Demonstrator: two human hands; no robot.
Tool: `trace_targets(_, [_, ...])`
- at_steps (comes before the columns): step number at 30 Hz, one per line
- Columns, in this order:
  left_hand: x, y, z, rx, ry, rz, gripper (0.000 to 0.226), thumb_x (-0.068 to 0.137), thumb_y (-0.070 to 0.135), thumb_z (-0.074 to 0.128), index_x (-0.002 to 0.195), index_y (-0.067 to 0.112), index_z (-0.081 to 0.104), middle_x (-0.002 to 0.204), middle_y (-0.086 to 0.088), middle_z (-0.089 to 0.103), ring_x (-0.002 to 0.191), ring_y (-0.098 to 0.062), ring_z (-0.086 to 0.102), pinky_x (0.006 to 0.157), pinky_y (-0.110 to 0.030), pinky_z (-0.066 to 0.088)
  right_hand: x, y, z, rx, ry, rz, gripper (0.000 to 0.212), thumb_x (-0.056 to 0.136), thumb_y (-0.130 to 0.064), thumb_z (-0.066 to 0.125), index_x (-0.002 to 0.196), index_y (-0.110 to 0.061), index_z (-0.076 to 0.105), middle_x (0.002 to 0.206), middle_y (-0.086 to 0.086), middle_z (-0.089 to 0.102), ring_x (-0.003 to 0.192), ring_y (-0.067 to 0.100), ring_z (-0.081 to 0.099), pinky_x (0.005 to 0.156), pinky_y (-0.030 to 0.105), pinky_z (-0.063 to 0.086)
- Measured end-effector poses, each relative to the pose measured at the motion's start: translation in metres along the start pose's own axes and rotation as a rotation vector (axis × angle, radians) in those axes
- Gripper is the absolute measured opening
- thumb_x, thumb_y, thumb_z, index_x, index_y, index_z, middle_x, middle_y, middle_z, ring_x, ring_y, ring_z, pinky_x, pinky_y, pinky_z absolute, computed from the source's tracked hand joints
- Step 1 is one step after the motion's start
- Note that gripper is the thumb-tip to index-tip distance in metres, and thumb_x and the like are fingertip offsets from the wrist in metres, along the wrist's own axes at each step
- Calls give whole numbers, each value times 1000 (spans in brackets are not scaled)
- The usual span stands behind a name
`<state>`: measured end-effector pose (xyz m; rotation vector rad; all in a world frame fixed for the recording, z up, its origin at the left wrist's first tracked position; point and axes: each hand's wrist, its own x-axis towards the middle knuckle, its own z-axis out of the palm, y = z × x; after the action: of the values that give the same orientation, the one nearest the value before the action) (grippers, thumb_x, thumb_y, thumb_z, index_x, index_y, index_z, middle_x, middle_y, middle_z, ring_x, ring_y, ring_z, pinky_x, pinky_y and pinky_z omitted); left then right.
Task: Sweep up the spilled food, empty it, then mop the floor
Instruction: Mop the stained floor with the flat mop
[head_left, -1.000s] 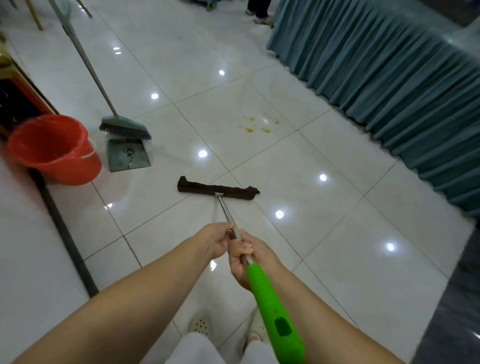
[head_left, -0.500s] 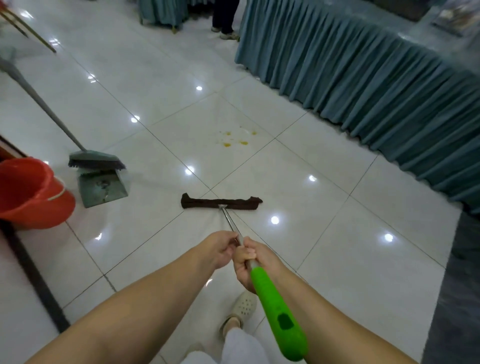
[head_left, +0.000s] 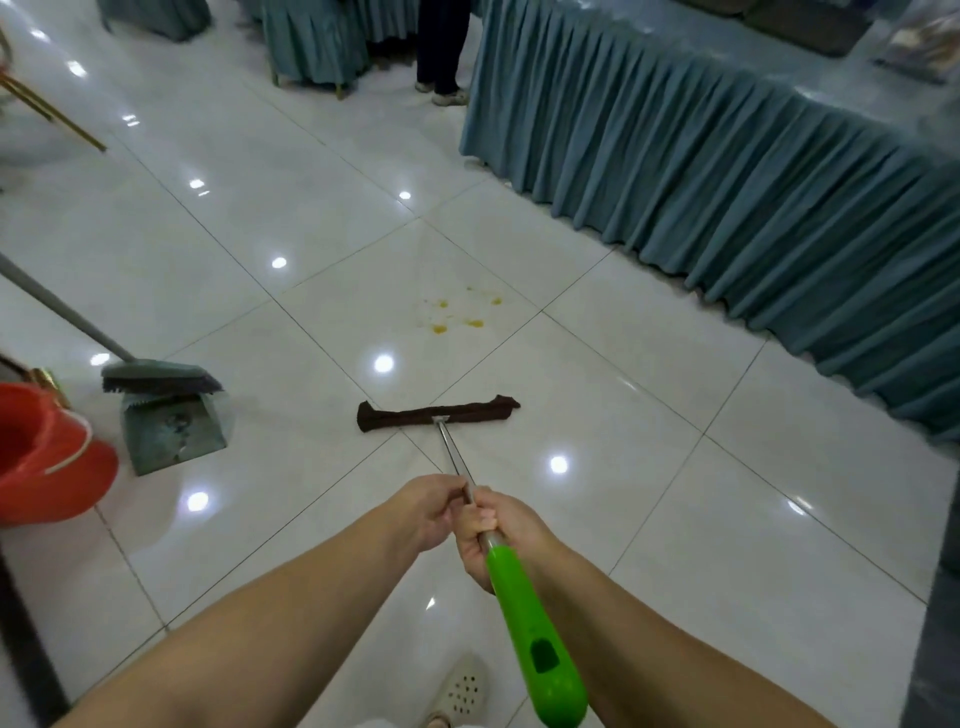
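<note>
Left hand (head_left: 434, 512): wrapped round the metal shaft of the mop (head_left: 457, 457), fingers curled on it, set just ahead of the right hand & touching it.
Right hand (head_left: 491, 535): clamped on the same shaft right where metal met the green grip (head_left: 535, 634); thumb lay on top.
Hands together: side by side on the pole, both gripping, forearms reaching out from the bottom of the view.
Mop head (head_left: 439, 413): dark brown cloth strip, flat on the floor (head_left: 675, 519), straight ahead of the hands at the far end of the shaft, lying crosswise.
Spill (head_left: 460, 314): yellow spots & smears on a tile, further ahead than the mop head, a bit to the right; not touched by the cloth, a gap of bare tile between.
Broom (head_left: 161, 376): ahead & to the left of the hands, bristles resting at the top of the dustpan, grey pole running up-left out of view.
Dustpan (head_left: 174, 434): grey-green, on the floor just below the broom head, dirty smudges inside.
Bucket (head_left: 49, 462): red, far left of the hands, beside the dustpan, partly cut off by the frame edge.
Bench skirt (head_left: 727, 197): teal pleated cloth, ahead & to the right, hanging to the floor.
Other person (head_left: 441, 52): dark trousers & light shoes, far ahead, standing by the skirt's end.
Own foot (head_left: 462, 691): pale perforated shoe below the hands.
</note>
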<state>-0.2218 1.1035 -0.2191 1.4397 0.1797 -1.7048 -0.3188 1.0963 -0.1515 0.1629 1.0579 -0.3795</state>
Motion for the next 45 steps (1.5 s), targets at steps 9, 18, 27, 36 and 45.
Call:
trace_targets(9, [33,44,35,-18,6,39,22,95,-5,39,79,-8,54,79,-18,50,68,-21,50,69,-28,46,19,-64,21,-4,-31,18,15,101,-9,42,87,-6,46,57,3,38,23,6,32,25,9,30])
trace_targets(18, [86,131,72,39,21,70,23,91,-8,45,69,-6,54,66,-14,51,56,-17,51,43,-16,48,42,-151,82,-48,-49,1,28,99,-3,37,73,-2,47,41,7,44,21,6,33,24,9,29])
trace_targets(27, [160,259,101,2,-27,61,20,95,-3,45,79,-4,56,75,-15,54,67,-20,54,68,-25,48,98,-247,184,-15,0,-4,24,102,-10,37,80,-3,42,37,6,38,21,7,30,24,9,28])
trace_targets(36, [218,351,120,-50,22,43,26,94,-1,47,71,-1,59,67,-12,58,61,-18,57,52,-19,52,152,-319,257,10,-4,44,26,101,-11,38,78,-2,44,36,3,34,20,8,30,23,10,28])
trace_targets(45, [252,380,159,-70,93,48,31,91,-3,46,62,0,54,41,-4,58,44,-12,57,51,-19,48,178,-377,268,-47,5,117,29,101,-14,40,74,-4,46,37,3,37,20,9,31,22,10,27])
